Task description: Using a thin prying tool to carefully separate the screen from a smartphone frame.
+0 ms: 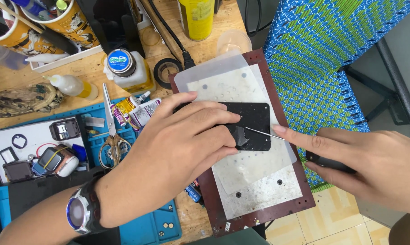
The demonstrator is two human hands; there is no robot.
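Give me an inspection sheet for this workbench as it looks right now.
Surface: wooden bench with a blue mat.
Job's things: black panel on a metal plate.
Clutter: scissors, glue bottle, tape roll.
Hands: left hand presses the panel; right hand holds a thin pick against it.
Cables: black cable behind the plate.
Surroundings: woven blue-green chair, tiled floor.

Bare plate [259, 190] below; scissors [110, 131], bottles [128, 68] crowding left.
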